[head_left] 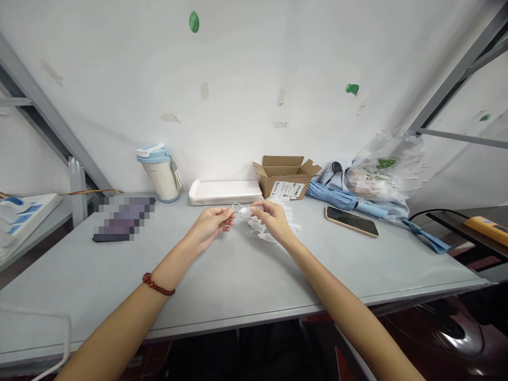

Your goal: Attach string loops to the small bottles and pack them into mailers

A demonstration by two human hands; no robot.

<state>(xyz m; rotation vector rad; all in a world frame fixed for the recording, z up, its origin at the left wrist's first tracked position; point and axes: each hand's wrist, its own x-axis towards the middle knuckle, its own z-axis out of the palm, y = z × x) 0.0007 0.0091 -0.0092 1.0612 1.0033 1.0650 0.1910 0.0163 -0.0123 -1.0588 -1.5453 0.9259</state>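
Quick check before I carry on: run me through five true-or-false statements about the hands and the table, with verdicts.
1. The left hand and the right hand are both pinching at a small white item. True.
2. The cardboard box is closed flat. False: its flaps stand open.
3. The phone with the black screen lies to the right of the right hand. True.
4. The red beaded bracelet is on the right wrist. False: it is on the left one.
5. The tumbler with the blue lid lies on its side. False: it stands upright.
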